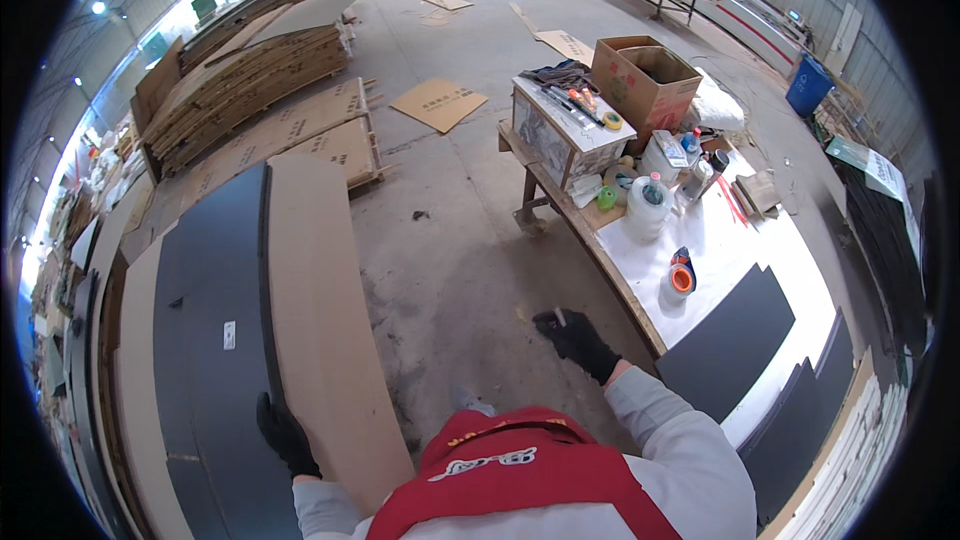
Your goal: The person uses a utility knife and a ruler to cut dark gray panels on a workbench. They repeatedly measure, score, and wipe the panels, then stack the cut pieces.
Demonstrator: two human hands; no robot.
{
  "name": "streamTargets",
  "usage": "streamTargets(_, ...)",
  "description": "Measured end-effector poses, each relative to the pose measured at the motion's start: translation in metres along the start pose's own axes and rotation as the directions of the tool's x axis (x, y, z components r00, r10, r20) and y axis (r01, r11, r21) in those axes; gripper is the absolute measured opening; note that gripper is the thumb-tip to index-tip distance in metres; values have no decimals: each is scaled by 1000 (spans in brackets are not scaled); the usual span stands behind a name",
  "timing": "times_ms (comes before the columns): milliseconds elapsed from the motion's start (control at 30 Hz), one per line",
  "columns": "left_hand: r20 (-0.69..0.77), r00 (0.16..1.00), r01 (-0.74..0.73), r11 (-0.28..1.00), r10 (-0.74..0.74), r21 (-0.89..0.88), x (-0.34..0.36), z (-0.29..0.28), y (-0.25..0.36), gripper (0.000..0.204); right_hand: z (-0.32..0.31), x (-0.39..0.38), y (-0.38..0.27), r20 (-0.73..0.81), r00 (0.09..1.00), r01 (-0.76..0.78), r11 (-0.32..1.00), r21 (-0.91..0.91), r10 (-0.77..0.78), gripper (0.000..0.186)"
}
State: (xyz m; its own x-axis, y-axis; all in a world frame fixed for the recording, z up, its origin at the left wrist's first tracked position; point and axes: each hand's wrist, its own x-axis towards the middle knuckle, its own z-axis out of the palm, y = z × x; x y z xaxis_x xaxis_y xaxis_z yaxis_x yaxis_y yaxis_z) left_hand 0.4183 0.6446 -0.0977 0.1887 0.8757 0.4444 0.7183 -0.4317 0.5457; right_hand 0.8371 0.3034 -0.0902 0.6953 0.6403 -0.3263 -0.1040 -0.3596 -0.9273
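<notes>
A long dark panel (pixel 200 370) lies face up at the left of the frame, with a small white label (pixel 229 335) near its middle and a brown sheet (pixel 320 290) running along its right side. The gloved left hand (pixel 285 435) touches its right edge at the lower left, fingers close together; whether they grip the edge or merely rest there, I cannot tell. The gloved right hand (pixel 580 342), at the lower centre, is apart from the panel, its fingers curled and seemingly pinching a small pale piece (pixel 560 317), too small to identify. More dark panels (pixel 728 335) lie on the counter (pixel 720 260) at the right

The long panel looks stiff and probably heavy for its length, so two hands set well apart on the long edges should balance it best. Its smooth face may slide under gloves, and the corners could chip, so the edges seem the safer hold
</notes>
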Motion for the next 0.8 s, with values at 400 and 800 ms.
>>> streamTargets(400,255,964,-5,967,72,-253,72,131,140,26,-161,225,-1,-556,769,206,946,-250,-315,29)
streamTargets(800,409,837,484,840,-363,-244,65,194,277,24,-301,505,-41,-499,672,-165,546,-821,-547,21)
